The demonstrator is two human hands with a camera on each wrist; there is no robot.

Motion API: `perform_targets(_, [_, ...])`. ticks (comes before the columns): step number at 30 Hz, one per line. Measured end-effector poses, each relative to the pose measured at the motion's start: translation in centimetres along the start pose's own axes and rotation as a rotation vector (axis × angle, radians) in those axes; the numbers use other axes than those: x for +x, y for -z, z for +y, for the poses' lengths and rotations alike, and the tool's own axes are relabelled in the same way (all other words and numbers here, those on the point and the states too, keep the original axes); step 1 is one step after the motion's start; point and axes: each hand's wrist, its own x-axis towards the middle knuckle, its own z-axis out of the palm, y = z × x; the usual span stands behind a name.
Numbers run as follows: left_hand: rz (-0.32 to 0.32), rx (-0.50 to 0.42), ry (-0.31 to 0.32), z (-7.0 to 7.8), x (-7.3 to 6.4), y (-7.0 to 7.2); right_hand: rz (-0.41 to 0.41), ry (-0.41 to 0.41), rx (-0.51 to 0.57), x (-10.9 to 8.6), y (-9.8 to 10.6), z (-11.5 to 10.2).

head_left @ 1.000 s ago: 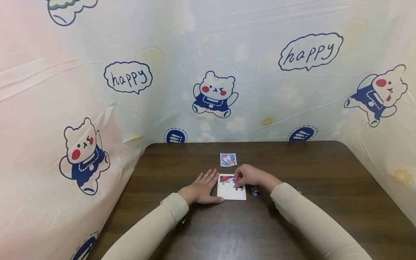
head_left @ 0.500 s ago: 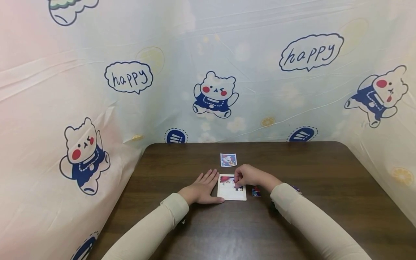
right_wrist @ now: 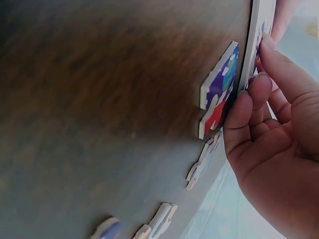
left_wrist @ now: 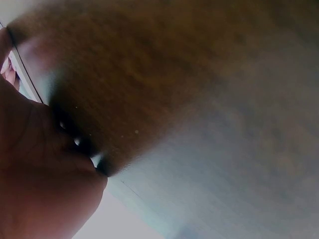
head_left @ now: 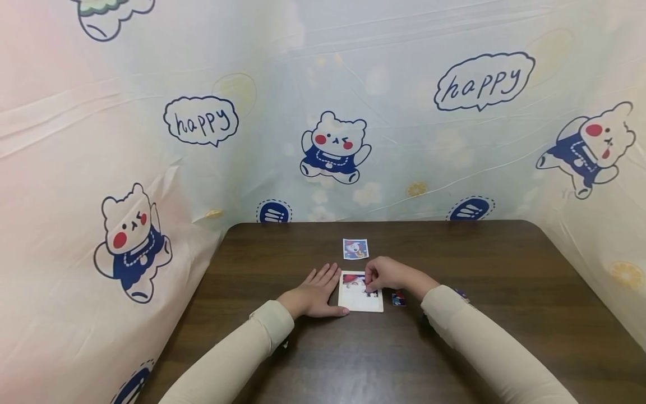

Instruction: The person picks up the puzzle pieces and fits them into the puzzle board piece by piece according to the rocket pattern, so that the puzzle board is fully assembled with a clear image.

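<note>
1. The white puzzle tray [head_left: 360, 304] lay flat on the dark table [head_left: 303, 359], on the near side of the small picture card [head_left: 355, 249]. Printed pieces filled part of its far half; most of its near half was white.
2. The left hand [head_left: 313, 294] rested flat along the tray's left side, fingers straight and spread, gripping nothing, its thumb at the near-left corner. That seemed a sound hold – a light board like this would probably slide on smooth wood if pushed.
3. The right hand [head_left: 387, 274] was bent over the tray's right half, its thumb and forefinger nearly closed. They appeared to pinch a small puzzle piece [right_wrist: 257, 54], mostly hidden behind the fingers.
4. Just right of the tray lay a purple-and-green piece [right_wrist: 219, 82] and a red piece [right_wrist: 213, 118], with other loose pieces [right_wrist: 158, 221] farther right.
5. Their pale, thick edges suggested stiff board or thin wood: light, hardly slippery, easiest to take by opposite edges between thumb and fingertip. The narrow knobs looked the weakest part – better pressed straight down than twisted.
</note>
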Motion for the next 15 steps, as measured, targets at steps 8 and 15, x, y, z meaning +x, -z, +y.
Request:
perform_targets(8, [-0.021,0.055,0.025,0.49,-0.24,0.4,-0.001,0.014,-0.001,-0.14,0.01,0.2])
perform_targets(15, [-0.019,0.052,0.025,0.24,-0.07,0.24,0.003,0.026,0.009,-0.01,-0.06,0.24])
